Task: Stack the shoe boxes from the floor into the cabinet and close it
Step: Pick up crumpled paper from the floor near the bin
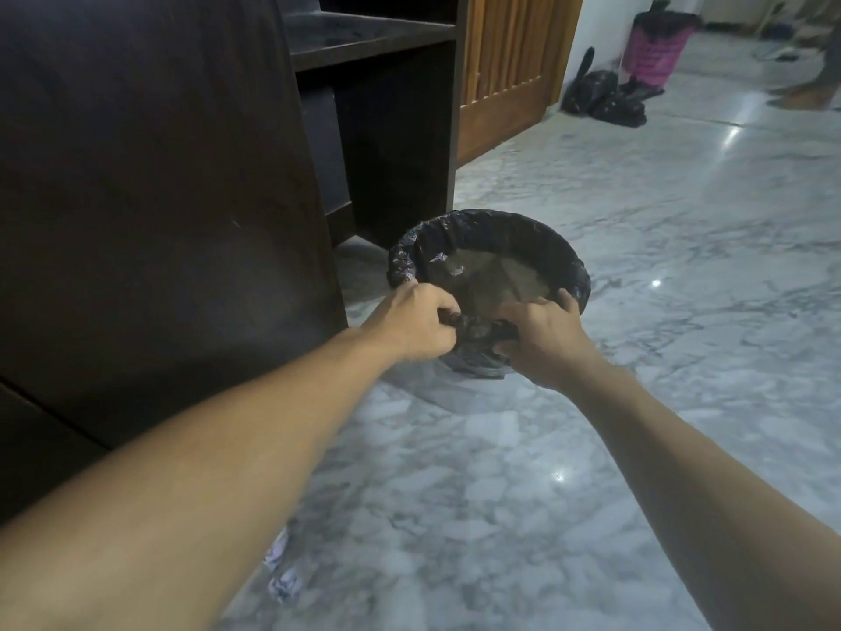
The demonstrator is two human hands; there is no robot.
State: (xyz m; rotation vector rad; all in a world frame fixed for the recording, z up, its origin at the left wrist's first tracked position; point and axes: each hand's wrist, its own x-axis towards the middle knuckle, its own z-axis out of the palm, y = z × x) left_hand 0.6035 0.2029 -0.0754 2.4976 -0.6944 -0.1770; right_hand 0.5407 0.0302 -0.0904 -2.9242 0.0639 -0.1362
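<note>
the grey-veined marble floor (660, 275) spreads wide open to our right. the dark wooden cabinet (150, 189) stands at our left, its shelves open beyond. just off its corner sits a round bin lined with a black plastic bag (489, 271); inside we see only the liner. our left hand (416, 323) and right hand (544, 337) both grip the liner's near rim. we see no shoe boxes.

No text, label, brand or number can be read anywhere in the view. The pink bin (655, 47) far off on the floor bears dark markings, but they are too blurred to make out as words.
</note>
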